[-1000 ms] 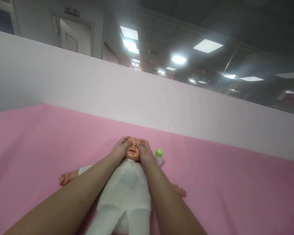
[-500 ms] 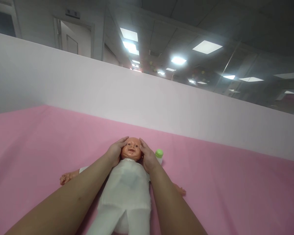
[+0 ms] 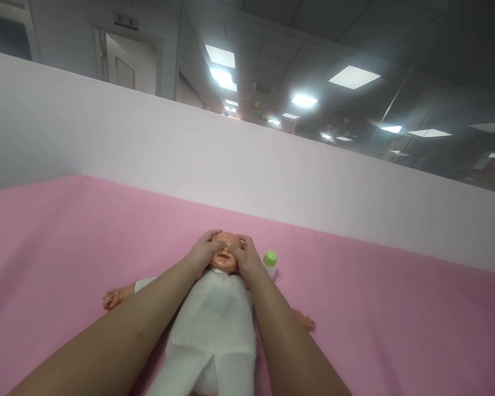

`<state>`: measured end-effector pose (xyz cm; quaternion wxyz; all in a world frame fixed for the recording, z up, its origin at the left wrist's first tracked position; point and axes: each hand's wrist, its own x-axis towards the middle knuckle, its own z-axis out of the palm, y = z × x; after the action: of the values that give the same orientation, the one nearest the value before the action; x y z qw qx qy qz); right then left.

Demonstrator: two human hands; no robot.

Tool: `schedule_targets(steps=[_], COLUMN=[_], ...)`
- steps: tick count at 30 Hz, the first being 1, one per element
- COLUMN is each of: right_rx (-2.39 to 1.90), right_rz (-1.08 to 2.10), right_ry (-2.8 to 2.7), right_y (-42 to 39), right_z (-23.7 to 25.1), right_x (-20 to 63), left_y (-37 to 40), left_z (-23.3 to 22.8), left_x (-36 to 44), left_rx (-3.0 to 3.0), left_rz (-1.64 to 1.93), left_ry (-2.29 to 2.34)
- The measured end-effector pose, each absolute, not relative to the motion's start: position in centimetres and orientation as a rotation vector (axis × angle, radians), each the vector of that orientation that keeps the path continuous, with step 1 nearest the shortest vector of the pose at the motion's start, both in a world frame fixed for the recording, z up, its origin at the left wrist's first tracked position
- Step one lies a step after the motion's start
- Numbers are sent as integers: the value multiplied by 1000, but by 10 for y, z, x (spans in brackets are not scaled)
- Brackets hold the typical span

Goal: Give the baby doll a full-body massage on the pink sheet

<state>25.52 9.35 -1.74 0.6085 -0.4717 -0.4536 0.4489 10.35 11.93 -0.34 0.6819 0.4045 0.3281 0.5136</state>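
Note:
A baby doll (image 3: 218,311) in white clothes lies on its back, head away from me and arms spread out. My left hand (image 3: 203,254) is wrapped round one side of the doll's head, and my right hand (image 3: 249,263) round the other. Both thumbs lie across the upper face and cover the doll's eyes, while its mouth still shows. The other fingers rest along the sides and top of the head. Just right of my right hand stands a small white bottle with a green cap (image 3: 270,258), partly hidden by that hand.
A pink sheet (image 3: 375,308) spreads under the doll, with folds on the left and right. A white low wall (image 3: 214,159) runs along the back. Beyond it are a doorway (image 3: 127,63) and lit ceiling panels (image 3: 353,77).
My thumbs have moved inward from the sides of the doll's face and now cover its eyes. Both hands stay round the head. The view has shifted slightly.

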Motion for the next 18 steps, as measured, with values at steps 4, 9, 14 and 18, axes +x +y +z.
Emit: schedule_targets(steps=[4, 9, 14, 18], right_rx=[-1124, -1123, -1095, -1044], right_rz=[1007, 964, 965, 1019], right_ry=[-1058, -1069, -1082, -1088], right_y=[92, 95, 95, 90], right_z=[-15, -20, -22, -21], right_x=[253, 252, 256, 258], left_y=[119, 117, 116, 116], left_z=[-4, -2, 0, 1], left_x=[105, 107, 104, 98], left_rx=[923, 910, 868, 823], left_rz=[1168, 1187, 1154, 1126], left_ry=[740, 740, 698, 674])
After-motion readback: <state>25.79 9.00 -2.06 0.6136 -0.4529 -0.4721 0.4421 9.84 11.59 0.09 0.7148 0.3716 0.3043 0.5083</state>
